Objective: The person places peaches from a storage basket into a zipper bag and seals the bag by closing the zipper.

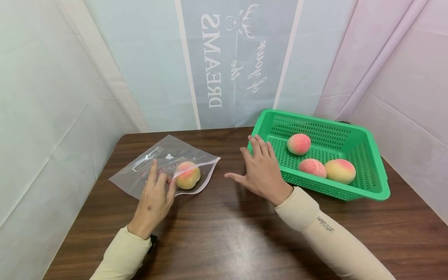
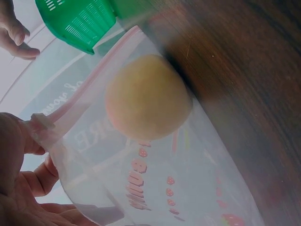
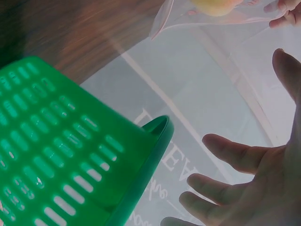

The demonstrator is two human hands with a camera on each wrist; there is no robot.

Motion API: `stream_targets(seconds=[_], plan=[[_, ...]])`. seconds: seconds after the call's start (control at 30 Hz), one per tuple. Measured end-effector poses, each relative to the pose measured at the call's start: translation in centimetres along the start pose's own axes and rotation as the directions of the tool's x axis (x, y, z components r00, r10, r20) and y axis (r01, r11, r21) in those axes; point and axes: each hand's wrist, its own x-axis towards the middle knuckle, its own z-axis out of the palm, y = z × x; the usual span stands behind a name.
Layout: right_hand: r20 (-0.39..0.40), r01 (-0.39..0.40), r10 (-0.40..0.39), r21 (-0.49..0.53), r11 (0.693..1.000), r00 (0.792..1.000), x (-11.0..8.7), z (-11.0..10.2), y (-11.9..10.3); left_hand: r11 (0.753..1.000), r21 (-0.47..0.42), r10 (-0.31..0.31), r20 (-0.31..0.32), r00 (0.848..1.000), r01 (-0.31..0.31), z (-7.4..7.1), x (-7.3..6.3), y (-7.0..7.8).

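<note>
My left hand (image 1: 154, 198) pinches the zip edge of a clear plastic zip bag (image 1: 183, 149) between thumb and finger. The bag lies on the left of the table with its mouth toward the right. Just inside that mouth sits a yellow-pink peach (image 1: 189, 179); the left wrist view shows the peach (image 2: 148, 99) behind the lifted zip strip. My right hand (image 1: 262, 173) is spread and holds nothing. It hovers by the left end of a green plastic basket (image 1: 322, 188), its fingertips overlapping the rim in the head view.
Inside the basket lie a pink peach (image 1: 299, 144), a speckled pink peach (image 1: 312, 167) and a yellow-pink peach (image 1: 340, 171). Beneath everything is a dark wood table (image 1: 224, 241). A printed cloth (image 1: 238, 70) hangs behind its far edge, with pale cloth at both sides.
</note>
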Motion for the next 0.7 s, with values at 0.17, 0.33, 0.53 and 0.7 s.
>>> stream_targets(seconds=[0.17, 0.33, 0.53, 0.7], plan=[[0.004, -0.031, 0.031, 0.001, 1.0, 1.0, -0.1, -0.3, 0.7, 1.0, -0.004, -0.015, 0.005, 1.0, 0.015, 0.0, 0.0, 0.0], [-0.007, -0.036, 0.036, -0.009, 0.999, 0.999, 0.0, -0.4, 1.2, 1.0, 0.011, -0.014, -0.014, 1.0, 0.014, 0.0, 0.0, 0.0], [0.007, -0.048, 0.048, 0.002, 0.999, 0.999, -0.1, -0.5, 1.6, 1.0, 0.027, -0.005, -0.033, 0.999, 0.006, -0.1, -0.3, -0.1], [0.02, -0.079, 0.079, -0.001, 0.997, 0.997, -0.2, -0.9, 2.3, 1.0, 0.027, 0.002, -0.034, 0.999, -0.001, -0.1, -0.2, -0.1]])
